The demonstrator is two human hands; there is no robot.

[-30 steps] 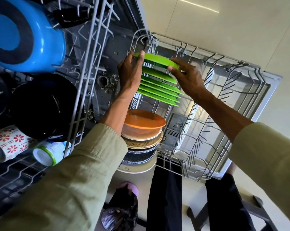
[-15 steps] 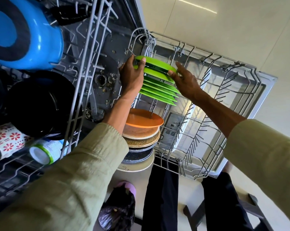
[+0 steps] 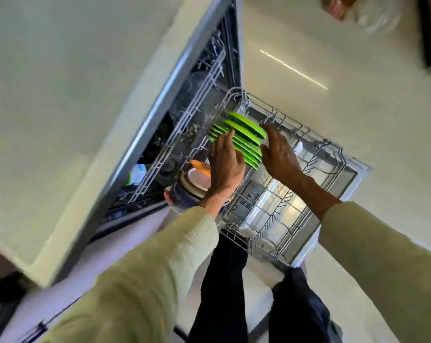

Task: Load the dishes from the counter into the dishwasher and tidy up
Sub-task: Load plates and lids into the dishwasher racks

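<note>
We stand over the pulled-out lower rack of the dishwasher. A row of green plates stands on edge in the tines at its far left corner, so that part of the load is in place. Just near of them, at the rack's left edge, sits a stack of dishes with an orange piece on top; part of it is hidden by our forearm, and we cannot tell whether it sits in the rack or beside it.

Our left hand hovers over the near end of the green row, fingers spread and relaxed, holding nothing. Our right hand is just right of the plates, fingers loosely extended, also empty; whether its fingertips touch the plate rims is unclear because of blur.

The right and near parts of the rack show bare tines. The upper rack, further in, holds dark items we cannot identify. We judge that loading is well under way; the counter is out of view, so what remains there is unknown. The racks still need sliding in and the door closing.
</note>
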